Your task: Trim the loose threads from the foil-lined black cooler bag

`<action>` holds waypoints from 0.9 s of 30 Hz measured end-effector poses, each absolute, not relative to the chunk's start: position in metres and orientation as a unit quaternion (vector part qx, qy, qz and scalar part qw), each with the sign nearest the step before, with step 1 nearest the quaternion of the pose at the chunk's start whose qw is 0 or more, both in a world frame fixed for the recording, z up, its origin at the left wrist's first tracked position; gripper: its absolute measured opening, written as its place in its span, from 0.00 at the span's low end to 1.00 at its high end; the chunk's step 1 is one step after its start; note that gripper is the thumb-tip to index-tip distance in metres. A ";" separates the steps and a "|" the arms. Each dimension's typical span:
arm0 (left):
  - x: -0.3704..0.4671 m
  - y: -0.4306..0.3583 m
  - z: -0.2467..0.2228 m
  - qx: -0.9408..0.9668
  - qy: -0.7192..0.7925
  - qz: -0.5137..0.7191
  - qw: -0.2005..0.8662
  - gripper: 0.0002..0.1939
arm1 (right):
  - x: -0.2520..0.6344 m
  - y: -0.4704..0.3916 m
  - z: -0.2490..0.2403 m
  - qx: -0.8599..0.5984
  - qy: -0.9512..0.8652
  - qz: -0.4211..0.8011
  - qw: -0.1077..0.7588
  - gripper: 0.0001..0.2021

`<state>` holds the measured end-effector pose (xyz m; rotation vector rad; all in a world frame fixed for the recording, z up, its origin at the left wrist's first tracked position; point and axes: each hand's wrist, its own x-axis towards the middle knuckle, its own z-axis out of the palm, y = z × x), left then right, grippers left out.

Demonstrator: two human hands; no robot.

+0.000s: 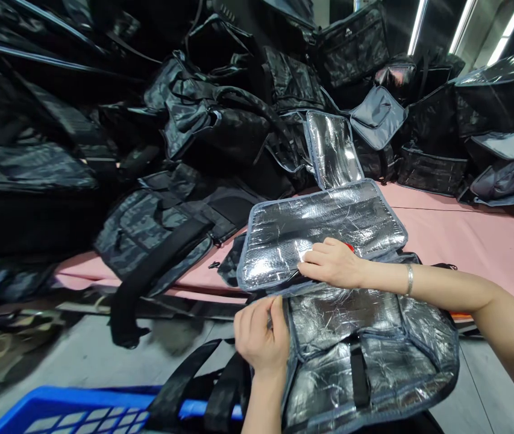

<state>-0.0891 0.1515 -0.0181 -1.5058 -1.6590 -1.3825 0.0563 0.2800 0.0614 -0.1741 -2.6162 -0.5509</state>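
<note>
Silver-lined bag: we have the open bag (401,355) in front of the pink table (455,241), at its near edge, with the foil inside facing up.
Flap: its foil-faced flap (324,211) is folded back over the table's near edge.
Left hand: our left hand (263,334) is in front of the table, thumb and fingers pinching the bag's rim at its left corner.
Right hand: our right hand (332,263) is over the table's near edge, fingers curled at the flap's lower border; we cannot tell whether they grip anything.
Bracelet: we see 1 silver bracelet (410,279) on the right wrist, above the table's near edge.
Black strap: 1 strap (358,374) runs across the foil inside, in front of the table.
Camouflage bag: 1 camouflage bag (134,226) lies on the table's left part, its padded strap (123,307) hanging over the near edge.
Grey panel: we find 1 grey panel (378,117) among dark bags (347,48) heaped along the table's far side.
Blue basket: its rim (89,395) shows in front of the table, to the left.
</note>
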 end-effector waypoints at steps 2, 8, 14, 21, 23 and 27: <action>-0.091 0.155 -0.017 -0.537 -0.632 -0.480 0.286 0.06 | 0.055 0.280 0.061 -0.067 -0.950 -0.202 0.230 0.16; -0.089 0.167 -0.014 -0.510 -0.666 -0.463 0.287 0.07 | 0.051 0.281 0.058 -0.089 -0.954 -0.174 0.227 0.15; -0.085 0.175 -0.012 -0.487 -0.703 -0.441 0.271 0.05 | 0.050 0.281 0.057 -0.100 -0.952 -0.166 0.236 0.15; -0.091 0.160 -0.014 -0.533 -0.650 -0.505 0.197 0.03 | 0.054 0.277 0.057 -0.125 -0.964 -0.113 0.208 0.13; -0.099 0.155 -0.011 -0.546 -0.628 -0.518 0.197 0.05 | 0.058 0.273 0.056 -0.153 -0.964 -0.080 0.203 0.11; -0.122 0.158 -0.002 -0.591 -0.619 -0.440 0.272 0.06 | 0.065 0.263 0.053 -0.254 -0.947 0.017 0.194 0.07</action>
